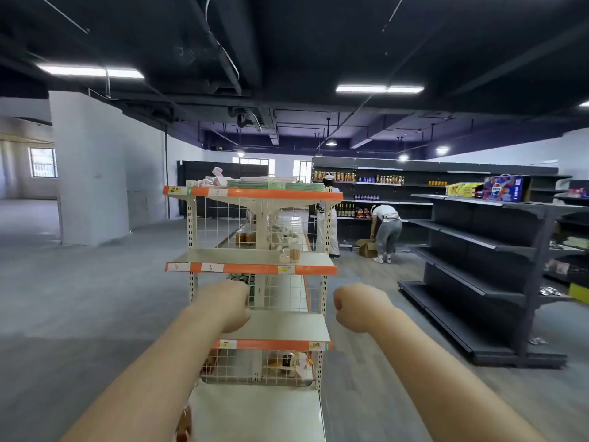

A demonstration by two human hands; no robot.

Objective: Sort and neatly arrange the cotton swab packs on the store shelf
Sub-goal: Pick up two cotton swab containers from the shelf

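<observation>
A cream shelf unit (pixel 251 258) with orange price rails stands straight ahead. On its middle shelf, a small round tub of thin sticks (pixel 294 254) stands beside a white pack (pixel 284 257), with more pale packs (pixel 280 235) lying further back. My left hand (pixel 228 306) hangs in front of the lower shelf (pixel 287 327), wrist bent down and fingers curled under, and nothing shows in it. My right hand (pixel 357 309) is a loose fist just right of the unit's edge, holding nothing. Neither hand touches any pack.
The wire basket (pixel 261 366) under the lower shelf holds bagged goods. Flat green packs (pixel 271 184) lie on the top shelf. A dark shelving unit (pixel 478 237) stands to the right. Two people (pixel 387 231) work by a cardboard box (pixel 366 247) at the back. A white pillar (pixel 92 170) rises at left.
</observation>
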